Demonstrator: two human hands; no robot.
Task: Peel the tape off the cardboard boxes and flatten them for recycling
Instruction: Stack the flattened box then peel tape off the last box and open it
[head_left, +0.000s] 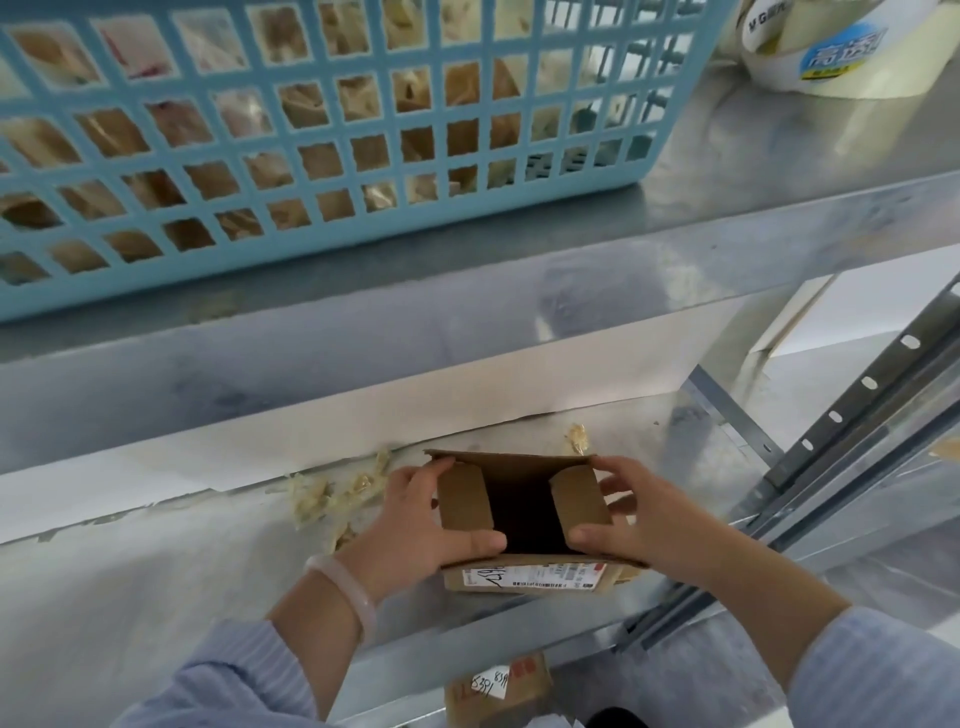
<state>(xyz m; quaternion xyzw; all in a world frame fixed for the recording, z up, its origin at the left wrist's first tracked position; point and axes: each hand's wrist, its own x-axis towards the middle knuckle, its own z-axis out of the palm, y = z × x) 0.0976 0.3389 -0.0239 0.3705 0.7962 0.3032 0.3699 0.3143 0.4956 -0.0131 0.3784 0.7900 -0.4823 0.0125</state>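
A small brown cardboard box (519, 462) stands open-end up on the lower metal shelf (156, 597), its two inner flaps folded inward over a dark interior. A white shipping label (535, 576) shows on its near side. My left hand (415, 525) grips the box's left side, thumb over the near rim. My right hand (639, 514) grips the right side, thumb on the near rim and fingers behind the right flap. Crumpled peeled tape scraps (332, 493) lie on the shelf to the left of the box.
A light blue plastic basket (363, 156) full of tape and cardboard scraps sits on the upper shelf. Rolls of tape (831, 47) stand at the top right. Another labelled cardboard box (498, 686) lies below the shelf. Slotted metal uprights (857, 415) run along the right.
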